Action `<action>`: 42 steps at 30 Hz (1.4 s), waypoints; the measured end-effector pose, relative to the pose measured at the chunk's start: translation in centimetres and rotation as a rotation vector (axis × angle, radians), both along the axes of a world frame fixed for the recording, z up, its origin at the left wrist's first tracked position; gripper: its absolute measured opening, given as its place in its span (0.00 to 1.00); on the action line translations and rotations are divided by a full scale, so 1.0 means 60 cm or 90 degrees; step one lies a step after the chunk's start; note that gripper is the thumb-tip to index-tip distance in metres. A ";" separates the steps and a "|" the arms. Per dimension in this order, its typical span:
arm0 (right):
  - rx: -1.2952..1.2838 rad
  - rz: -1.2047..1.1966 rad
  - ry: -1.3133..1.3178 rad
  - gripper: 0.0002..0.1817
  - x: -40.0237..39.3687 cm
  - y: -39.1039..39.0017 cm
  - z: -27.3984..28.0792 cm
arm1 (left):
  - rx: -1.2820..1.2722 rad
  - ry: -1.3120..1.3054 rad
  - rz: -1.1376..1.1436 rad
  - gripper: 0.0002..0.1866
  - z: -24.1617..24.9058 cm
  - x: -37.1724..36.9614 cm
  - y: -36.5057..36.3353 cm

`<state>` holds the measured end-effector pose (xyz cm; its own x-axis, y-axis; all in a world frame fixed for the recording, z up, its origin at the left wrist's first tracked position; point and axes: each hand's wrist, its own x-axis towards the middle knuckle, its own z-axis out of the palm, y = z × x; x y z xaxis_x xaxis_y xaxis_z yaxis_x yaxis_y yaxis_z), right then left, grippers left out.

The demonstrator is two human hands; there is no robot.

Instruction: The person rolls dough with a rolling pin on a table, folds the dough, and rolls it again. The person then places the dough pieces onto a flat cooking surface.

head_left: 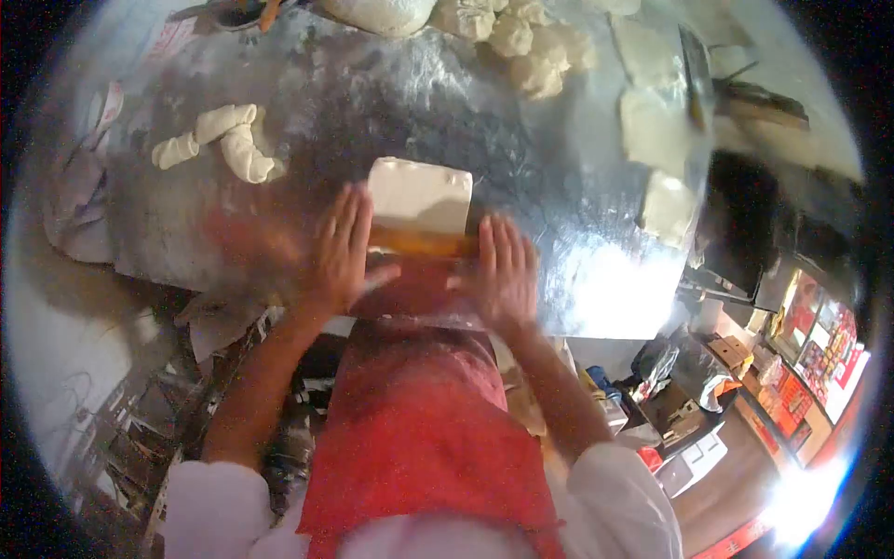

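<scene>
A rectangular slab of pale dough [421,193] lies on the metal table near its front edge. Across the dough's near end sits a brown rolling pin [424,243]. My left hand [343,244] is at the pin's left end, fingers stretched forward and thumb pointing inward. At the right end, my right hand [503,265] lies in the same way, its fingers extended and slightly blurred. Both palms appear to rest on the pin without wrapping round it. The hands cover the pin's two ends.
Folded dough pieces [244,149] lie at the left of the metal table [317,121]. Dough lumps [540,56] and a large dough mass [382,11] are at the back. Flat dough sheets [667,207] line the right edge. Boxes [672,410] stand below, at the right.
</scene>
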<state>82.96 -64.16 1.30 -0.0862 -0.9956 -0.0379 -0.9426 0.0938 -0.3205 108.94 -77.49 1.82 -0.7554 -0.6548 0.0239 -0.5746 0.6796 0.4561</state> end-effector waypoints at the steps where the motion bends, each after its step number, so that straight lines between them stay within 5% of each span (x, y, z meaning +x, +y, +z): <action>1: -0.009 0.006 -0.020 0.45 -0.013 -0.022 -0.010 | -0.005 0.001 -0.003 0.51 -0.016 -0.018 -0.039; 3: -0.072 0.001 -0.005 0.44 -0.068 -0.135 -0.016 | -0.106 -0.101 -0.003 0.46 -0.016 -0.085 -0.144; 5: -0.099 -0.093 -0.044 0.43 -0.106 -0.224 -0.026 | -0.134 0.062 0.055 0.43 -0.048 -0.131 -0.233; 8: -0.062 -0.094 -0.032 0.43 -0.090 -0.173 -0.031 | -0.096 -0.046 0.034 0.47 -0.020 -0.109 -0.177; 9: -0.117 -0.036 0.087 0.41 -0.061 -0.114 -0.034 | -0.094 -0.099 0.054 0.52 -0.024 -0.080 -0.116; 12: -0.069 0.001 0.029 0.34 0.007 0.039 -0.005 | -0.076 -0.039 0.023 0.54 0.021 -0.020 0.013; 15: -0.077 0.047 -0.001 0.28 -0.006 0.061 0.003 | -0.081 -0.154 0.077 0.51 0.013 -0.024 0.040; 17: -0.096 0.092 -0.023 0.25 -0.019 0.056 0.014 | 0.123 0.105 0.425 0.48 -0.078 -0.054 -0.022; 20: -0.116 0.102 -0.054 0.19 -0.049 0.121 0.054 | 0.258 0.130 0.490 0.37 -0.077 -0.085 -0.062; 22: -0.102 0.057 -0.089 0.19 -0.073 0.168 0.031 | 0.355 -0.139 0.420 0.26 -0.070 -0.093 -0.086; 24: -0.081 0.037 -0.087 0.20 -0.081 0.200 0.040 | 0.314 -0.153 0.401 0.18 -0.045 -0.096 -0.069; 26: -0.057 0.006 -0.081 0.21 -0.087 0.214 0.039 | 0.300 0.144 0.316 0.14 -0.052 -0.095 -0.062; 28: -0.007 -0.017 -0.116 0.23 -0.085 0.230 0.037 | 0.470 0.390 0.319 0.14 -0.011 -0.124 -0.064; 31: -0.008 -0.022 -0.152 0.23 -0.076 0.217 0.043 | 0.571 0.358 0.230 0.18 0.111 -0.167 -0.107; 34: 0.014 -0.008 -0.152 0.22 -0.068 0.208 0.049 | 0.265 0.232 0.072 0.17 0.238 -0.211 -0.107; 37: -0.003 0.011 -0.138 0.21 -0.059 0.208 0.043 | 0.110 0.051 -0.054 0.17 0.262 -0.238 -0.061; 38: 0.000 0.010 -0.138 0.21 -0.055 0.213 0.040 | 0.212 -0.025 -0.010 0.16 0.294 -0.253 -0.023; 40: -0.024 0.023 -0.129 0.20 -0.051 0.218 0.034 | 0.103 -0.127 -0.165 0.18 0.161 -0.236 0.029; 42: -0.015 0.023 -0.139 0.19 -0.045 0.226 0.042 | 0.228 -0.183 -0.251 0.23 0.093 -0.188 0.105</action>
